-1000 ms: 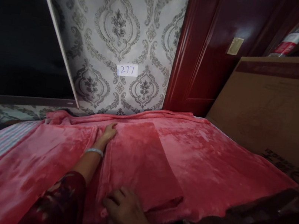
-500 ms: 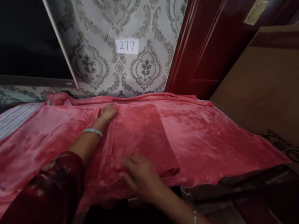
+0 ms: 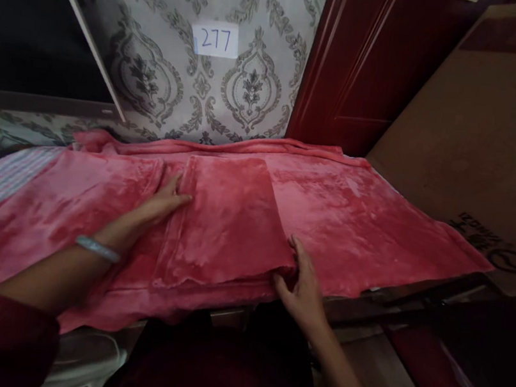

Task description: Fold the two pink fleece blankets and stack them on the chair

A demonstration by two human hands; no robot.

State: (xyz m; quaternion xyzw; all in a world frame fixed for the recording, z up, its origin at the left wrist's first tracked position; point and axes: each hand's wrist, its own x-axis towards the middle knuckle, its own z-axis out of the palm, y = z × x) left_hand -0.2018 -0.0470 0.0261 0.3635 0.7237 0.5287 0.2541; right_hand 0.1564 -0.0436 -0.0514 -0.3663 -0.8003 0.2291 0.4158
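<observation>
Left hand and right hand touch opposite edges of a folded red blanket.

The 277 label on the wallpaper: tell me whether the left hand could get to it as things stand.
Probably yes, with a stretch. The left hand rests on the pink blanket, and nothing stands between it and the label on the wall above; only open blanket lies in between.

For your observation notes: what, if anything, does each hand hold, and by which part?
The right hand grips the folded pink blanket at its near right corner. The left hand rests flat on its left edge, holding nothing.
</observation>
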